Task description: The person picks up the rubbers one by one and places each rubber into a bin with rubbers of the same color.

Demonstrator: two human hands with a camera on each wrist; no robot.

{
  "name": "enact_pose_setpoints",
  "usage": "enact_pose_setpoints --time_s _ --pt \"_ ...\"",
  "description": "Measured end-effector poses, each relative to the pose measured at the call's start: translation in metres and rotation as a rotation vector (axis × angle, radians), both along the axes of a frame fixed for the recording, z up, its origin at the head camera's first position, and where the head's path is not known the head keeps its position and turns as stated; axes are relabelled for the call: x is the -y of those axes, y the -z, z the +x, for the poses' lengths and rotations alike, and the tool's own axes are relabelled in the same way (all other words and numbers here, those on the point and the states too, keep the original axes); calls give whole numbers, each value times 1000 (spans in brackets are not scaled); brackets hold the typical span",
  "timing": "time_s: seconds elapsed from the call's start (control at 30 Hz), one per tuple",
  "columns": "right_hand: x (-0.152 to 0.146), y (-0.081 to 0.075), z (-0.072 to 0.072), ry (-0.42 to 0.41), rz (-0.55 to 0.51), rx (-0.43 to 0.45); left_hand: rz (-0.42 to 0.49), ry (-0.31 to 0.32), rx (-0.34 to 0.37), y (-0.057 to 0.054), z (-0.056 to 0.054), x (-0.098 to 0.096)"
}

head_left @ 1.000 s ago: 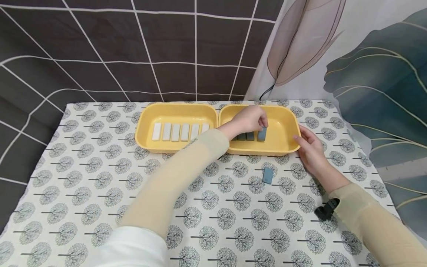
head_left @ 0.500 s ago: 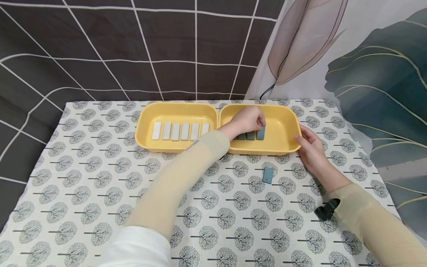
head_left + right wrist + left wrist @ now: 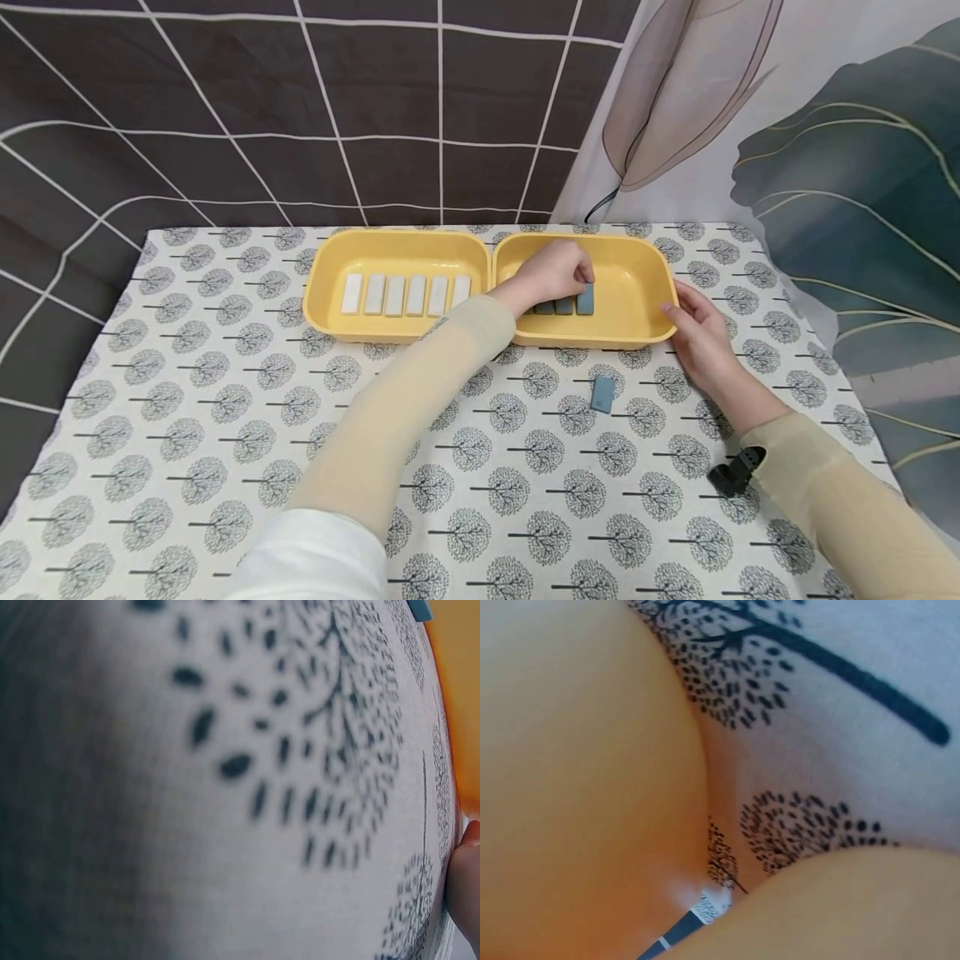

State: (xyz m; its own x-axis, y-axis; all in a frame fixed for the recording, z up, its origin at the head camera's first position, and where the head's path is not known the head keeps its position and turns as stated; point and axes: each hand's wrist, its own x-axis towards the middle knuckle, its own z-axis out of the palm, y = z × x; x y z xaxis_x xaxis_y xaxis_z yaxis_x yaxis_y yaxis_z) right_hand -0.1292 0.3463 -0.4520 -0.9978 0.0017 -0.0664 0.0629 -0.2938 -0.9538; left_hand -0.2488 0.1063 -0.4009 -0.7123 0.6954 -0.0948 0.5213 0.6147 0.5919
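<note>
In the head view my left hand [image 3: 555, 271] reaches into the right yellow tray [image 3: 637, 340]. Its fingertips pinch the upper end of a blue rectangular block [image 3: 585, 302]. Left of that block stand darker ones in a row, such as a dark grey block [image 3: 563, 307]; the hand partly covers them. My right hand [image 3: 701, 337] holds the right end of this tray, thumb over the rim and fingers along the outer wall. A lighter blue block [image 3: 602, 394] lies on the cloth in front of the tray. The right wrist view shows part of the right hand [image 3: 466, 889] beside the tray wall.
The left yellow tray [image 3: 322, 321] abuts the right one and holds a row of several pale blocks [image 3: 395, 296]. A tree-print cloth [image 3: 465, 450] covers the table. A dark gridded backdrop [image 3: 367, 100] rises behind. The left wrist view shows mostly tray and cloth.
The blue block under my left hand has shifted slightly left and now sits against the dark row. My right hand has stayed on the tray's end.
</note>
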Motion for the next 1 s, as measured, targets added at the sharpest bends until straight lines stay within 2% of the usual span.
enact_pose_setpoints --time_s 0.2,0.47,1.0 --pt "0 0 0 0 1 -4 24 -6 -6 4 -1 1" --pt "0 0 0 -2 28 -3 -7 9 -16 6 -3 1" --pt "1 -1 1 -8 14 -6 -23 30 -31 7 -3 1"
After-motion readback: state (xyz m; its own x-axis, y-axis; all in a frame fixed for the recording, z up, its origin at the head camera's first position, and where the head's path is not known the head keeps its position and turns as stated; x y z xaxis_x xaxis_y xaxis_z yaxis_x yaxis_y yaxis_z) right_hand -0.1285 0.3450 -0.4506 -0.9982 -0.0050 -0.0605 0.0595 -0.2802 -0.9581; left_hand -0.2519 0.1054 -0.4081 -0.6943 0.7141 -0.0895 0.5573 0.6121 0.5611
